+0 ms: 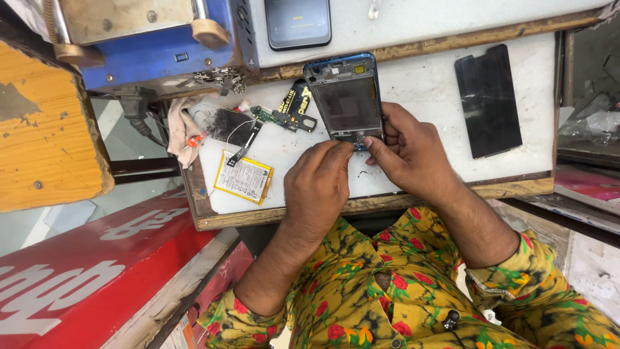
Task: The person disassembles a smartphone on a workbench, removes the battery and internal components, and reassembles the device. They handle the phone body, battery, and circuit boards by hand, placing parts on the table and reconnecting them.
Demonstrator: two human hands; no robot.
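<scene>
The opened blue phone frame (345,100) lies face-up on the white table (426,97), near its middle, with its lower end toward the near edge. The right hand (410,152) grips the frame's lower right side; the left hand (316,184) pinches at its bottom edge, fingertips closed on something too small to make out. Steadying the frame flat against the table seems wise while working that end. To the left lie a small circuit board (284,116) and a yellow-edged battery (244,176), close by. The black glass panel (488,100) sits well apart toward the right edge, leaving open room between.
</scene>
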